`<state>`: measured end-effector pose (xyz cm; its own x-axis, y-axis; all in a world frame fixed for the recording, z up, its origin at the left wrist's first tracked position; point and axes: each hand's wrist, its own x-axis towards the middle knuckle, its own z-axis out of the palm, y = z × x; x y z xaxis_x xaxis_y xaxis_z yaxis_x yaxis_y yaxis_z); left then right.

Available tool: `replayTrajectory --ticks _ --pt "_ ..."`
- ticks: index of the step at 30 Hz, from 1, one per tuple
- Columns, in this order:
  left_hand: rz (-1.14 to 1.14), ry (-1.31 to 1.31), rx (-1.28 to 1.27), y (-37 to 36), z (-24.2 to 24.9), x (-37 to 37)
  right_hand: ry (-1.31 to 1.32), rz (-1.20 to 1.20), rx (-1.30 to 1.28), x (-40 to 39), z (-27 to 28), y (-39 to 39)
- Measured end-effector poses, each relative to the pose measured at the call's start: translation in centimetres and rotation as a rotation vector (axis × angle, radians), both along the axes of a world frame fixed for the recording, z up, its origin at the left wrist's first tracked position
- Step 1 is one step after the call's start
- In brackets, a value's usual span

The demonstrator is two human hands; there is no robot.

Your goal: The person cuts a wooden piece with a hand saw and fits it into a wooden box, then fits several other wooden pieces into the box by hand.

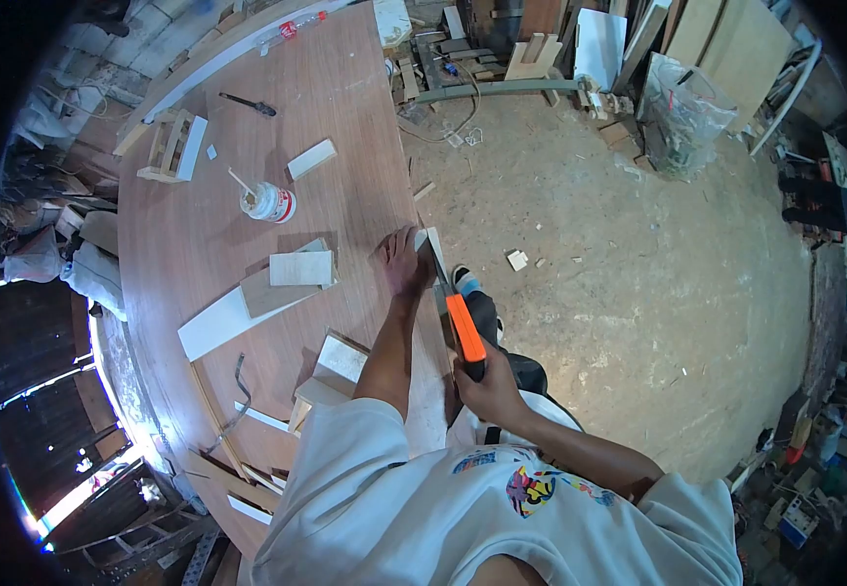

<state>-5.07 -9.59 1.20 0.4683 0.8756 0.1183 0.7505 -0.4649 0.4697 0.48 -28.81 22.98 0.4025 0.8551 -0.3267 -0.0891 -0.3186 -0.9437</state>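
Note:
My right hand [494, 391] is wrapped round the handle of a hand saw [465, 327], orange with a black grip. Its blade points away from me, along the table's right edge, and meets a pale piece of wood [432, 240] there. My left hand [406, 264] presses on that piece at the edge, beside the blade; the palm hides part of the wood. Left of this hand, a short white-faced block [301, 269] rests on a longer white board [213, 324]. Nearer my body is another white-topped wooden block [340, 359], close to my left forearm.
On the wooden table [345, 98] stand an open white tub [269, 202] with a stick in it, a small board [311, 159], a dark-handled tool [248, 104] and a wooden frame [171, 146]. Offcuts [517, 260] lie on the floor. A clear plastic bag [682, 117] stands at the back right.

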Motion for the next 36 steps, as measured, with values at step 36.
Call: replayTrajectory --ticks 36 --pt "-0.040 -0.040 0.004 0.0 -0.3 -0.5 -0.123 0.045 0.106 0.7 -9.9 3.4"
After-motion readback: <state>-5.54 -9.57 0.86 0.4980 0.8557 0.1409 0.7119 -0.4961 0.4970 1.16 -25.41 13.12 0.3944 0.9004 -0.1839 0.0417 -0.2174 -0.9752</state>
